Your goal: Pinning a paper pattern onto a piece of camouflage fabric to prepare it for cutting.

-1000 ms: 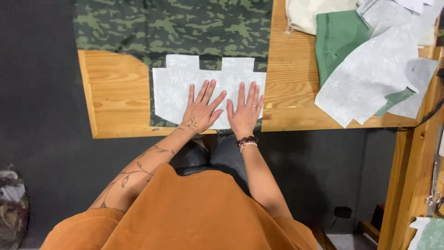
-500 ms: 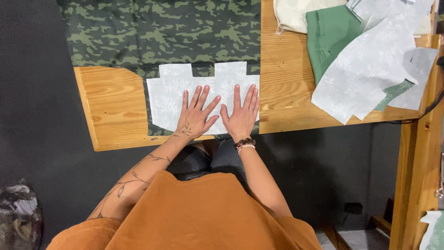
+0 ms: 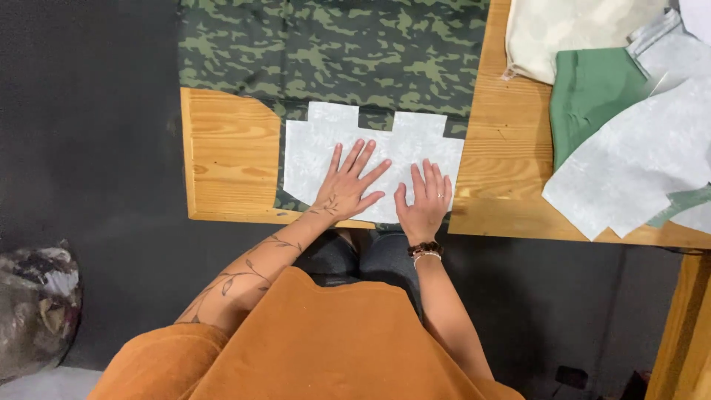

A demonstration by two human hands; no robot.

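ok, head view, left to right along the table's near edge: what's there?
Bare pale wooden table → left hand flat on white notched paper pattern piece → right hand on the same piece → pale grey cut fabric pieces.

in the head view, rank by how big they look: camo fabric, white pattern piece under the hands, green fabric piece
1. camo fabric
2. white pattern piece, partly covered by both hands
3. green fabric piece, partly hidden, so less sure

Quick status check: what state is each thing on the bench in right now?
Left hand: flat, fingers spread, on the pattern piece.
Right hand: flat on the pattern piece.
White pattern piece: lying flat on the camouflage fabric.
Camouflage fabric: spread out.
Green fabric: partly covered by pale cut pieces.
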